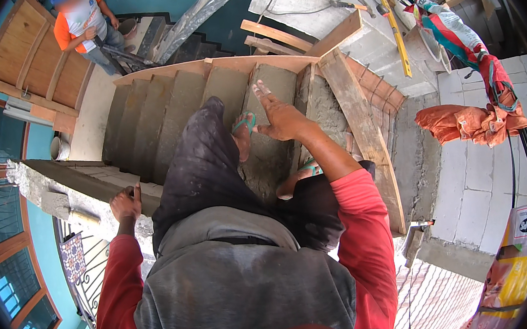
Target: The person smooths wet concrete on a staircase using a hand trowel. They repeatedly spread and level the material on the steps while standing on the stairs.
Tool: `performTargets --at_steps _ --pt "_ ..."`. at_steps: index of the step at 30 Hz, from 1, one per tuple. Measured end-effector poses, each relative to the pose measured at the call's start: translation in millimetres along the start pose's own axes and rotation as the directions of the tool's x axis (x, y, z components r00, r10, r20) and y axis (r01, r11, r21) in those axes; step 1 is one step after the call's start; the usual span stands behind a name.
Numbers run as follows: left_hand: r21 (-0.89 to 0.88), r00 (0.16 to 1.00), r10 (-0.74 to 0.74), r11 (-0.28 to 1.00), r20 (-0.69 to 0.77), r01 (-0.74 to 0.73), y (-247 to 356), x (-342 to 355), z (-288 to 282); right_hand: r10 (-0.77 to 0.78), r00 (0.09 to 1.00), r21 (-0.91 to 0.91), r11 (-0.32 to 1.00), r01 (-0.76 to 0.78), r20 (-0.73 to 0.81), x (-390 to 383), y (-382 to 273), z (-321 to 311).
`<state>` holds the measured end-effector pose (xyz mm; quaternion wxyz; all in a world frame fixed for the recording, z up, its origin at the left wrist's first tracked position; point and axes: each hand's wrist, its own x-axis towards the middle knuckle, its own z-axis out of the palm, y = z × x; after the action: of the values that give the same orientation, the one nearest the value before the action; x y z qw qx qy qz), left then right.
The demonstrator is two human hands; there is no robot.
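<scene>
While the right hand (285, 121) reaches forward with its fingers spread long and nothing in its grasp, the left hand (126, 204) is at the low wall (86, 171) on the other side, its fingers partly curled; whether those fingers press on the edge or close on anything, I cannot tell. Beneath the right hand is a grey concrete step (271, 78), one of the flight curving away in front of the person; whether the pale fingertips touch it is also unclear. It looks rigid, heavy and fixed, so it offers no real grip: a flat palm or spread fingers would suit it best, and its edge would probably be the part most easily chipped. Its surface may be gritty, and slippery if damp.

Just beyond the left hand, a trowel (55, 204) lies on the wall's rough, pale top, its handle (84, 218) pointing toward that hand. It should be light, with a stiff, thin blade; the handle is the sensible place to take hold, since the grey-coated blade could be slick or sharp-edged. The uneven ledge might let it rock or slide.
</scene>
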<state>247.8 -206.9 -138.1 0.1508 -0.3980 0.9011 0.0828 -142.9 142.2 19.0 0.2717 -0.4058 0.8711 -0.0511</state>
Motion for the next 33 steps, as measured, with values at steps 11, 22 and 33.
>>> performTargets --at_steps 11,22,33 --pt "0.044 0.999 -0.013 0.999 0.044 0.011 0 -1 -1 0.003 1.0 0.024 1.0 -0.003 0.018 4 -1 -5" --pt "0.07 0.999 -0.033 0.997 0.035 0.031 5 -1 -6 -0.07 0.997 0.092 0.993 0.073 -0.045 14 13 8" --pt "0.076 0.997 -0.026 0.997 0.072 0.021 1 2 -1 -0.124 0.99 0.204 0.969 0.136 -0.068 17 15 8"
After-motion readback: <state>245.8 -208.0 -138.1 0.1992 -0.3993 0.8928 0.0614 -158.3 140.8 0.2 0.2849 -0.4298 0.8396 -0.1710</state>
